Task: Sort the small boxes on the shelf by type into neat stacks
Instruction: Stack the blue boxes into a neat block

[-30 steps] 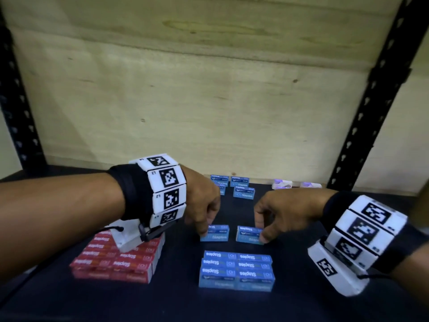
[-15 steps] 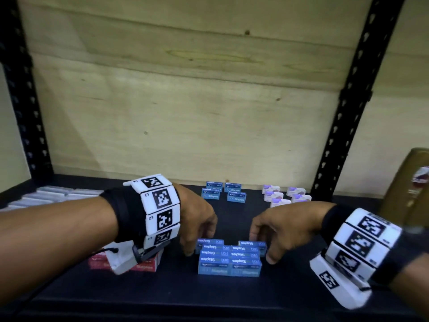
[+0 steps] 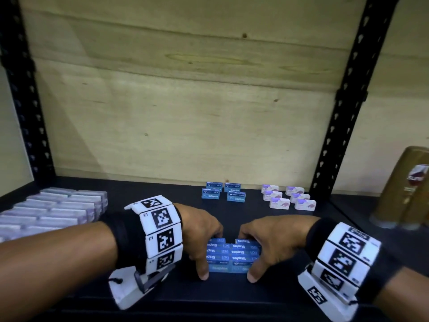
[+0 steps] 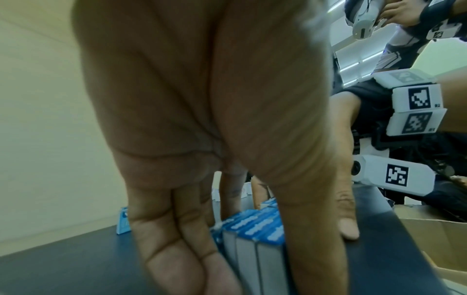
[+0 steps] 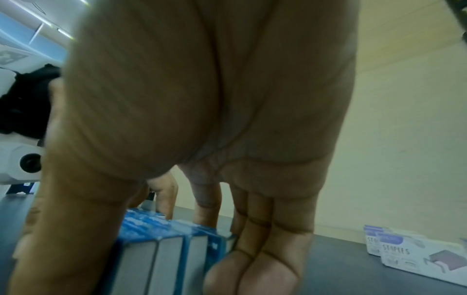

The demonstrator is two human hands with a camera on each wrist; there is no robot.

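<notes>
A block of blue staple boxes (image 3: 233,254) lies flat on the black shelf (image 3: 232,298), near its front edge. My left hand (image 3: 205,252) presses the block's left end, with fingers behind it and the thumb in front on the shelf. My right hand (image 3: 255,254) mirrors this at the right end. In the left wrist view, straight fingers (image 4: 177,249) lie against the ends of the blue boxes (image 4: 255,229). In the right wrist view, fingers (image 5: 260,259) bear on the other end of the blue boxes (image 5: 156,249).
Several more blue boxes (image 3: 222,195) stand at the back wall, with white-and-purple staple boxes (image 3: 287,199) to their right. Flat pale boxes (image 3: 51,210) fill the left. A gold cylinder (image 3: 404,191) stands beyond the black right upright (image 3: 341,112).
Two loose blue boxes were slid toward me and now join the block. Both hands came with them to the block's ends. The view has tilted up.
</notes>
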